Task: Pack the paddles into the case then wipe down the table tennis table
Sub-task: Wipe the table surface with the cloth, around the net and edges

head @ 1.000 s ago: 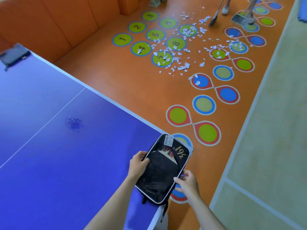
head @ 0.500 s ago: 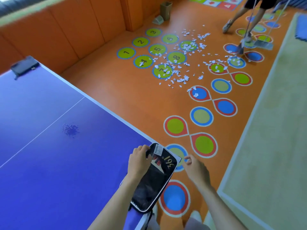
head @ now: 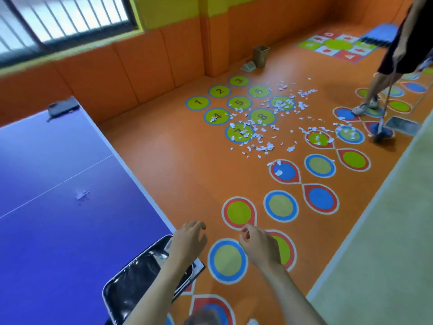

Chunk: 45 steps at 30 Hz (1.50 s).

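Two hands hover past the desk [head: 58, 231] corner: left hand [head: 187, 242] and right hand [head: 260, 248], fingers loosely curled, grasping nothing; paddle case [head: 140, 275] lies released, apparently packed.

A black, glossy, rounded paddle case with pale piping round its rim [head: 138, 275] lies flat at the near right corner of the blue table tennis counter [head: 58, 231], its far end jutting a little past the counter's right edge over the orange floor. The counter top bears a thin white centre line and a small whitish smudge [head: 82, 195] towards its middle.
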### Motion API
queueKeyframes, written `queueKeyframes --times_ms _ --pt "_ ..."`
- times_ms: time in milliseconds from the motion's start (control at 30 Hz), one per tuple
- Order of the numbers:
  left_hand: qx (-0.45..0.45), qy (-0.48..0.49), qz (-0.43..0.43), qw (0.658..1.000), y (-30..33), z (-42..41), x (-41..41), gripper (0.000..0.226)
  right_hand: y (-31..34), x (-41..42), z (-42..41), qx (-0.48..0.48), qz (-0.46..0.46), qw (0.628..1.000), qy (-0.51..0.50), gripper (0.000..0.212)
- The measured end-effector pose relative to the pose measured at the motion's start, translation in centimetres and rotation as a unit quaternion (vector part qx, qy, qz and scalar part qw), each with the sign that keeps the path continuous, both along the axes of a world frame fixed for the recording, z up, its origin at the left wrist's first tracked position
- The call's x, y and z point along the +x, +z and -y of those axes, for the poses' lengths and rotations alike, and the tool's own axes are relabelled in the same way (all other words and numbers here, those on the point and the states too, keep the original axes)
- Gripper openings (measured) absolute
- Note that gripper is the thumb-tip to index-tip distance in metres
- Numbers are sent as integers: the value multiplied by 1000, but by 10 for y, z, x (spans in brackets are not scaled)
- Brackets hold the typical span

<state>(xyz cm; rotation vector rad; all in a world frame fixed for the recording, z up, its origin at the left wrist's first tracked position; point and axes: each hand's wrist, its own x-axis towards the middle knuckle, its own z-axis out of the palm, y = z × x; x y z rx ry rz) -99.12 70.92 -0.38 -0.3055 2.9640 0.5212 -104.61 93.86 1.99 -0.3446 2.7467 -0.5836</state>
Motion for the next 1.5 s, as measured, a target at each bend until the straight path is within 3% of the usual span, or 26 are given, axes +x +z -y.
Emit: queueKeyframes --times_ms 267,633,1067,1500 --pt "-17 96 -21 995 12 3 -58 27 13 -102 25 19 -26 994 106 24" --pt "23 228 -76 970 -1 94 -188 24 21 -282 168 52 -47 970 232 28" --pt "5 362 -84 928 20 264 -313 28 34 -447 380 30 -42 941 335 28" --pt "-30 471 -52 880 52 504 -454 25 29 -608 655 -8 -16 897 442 28"
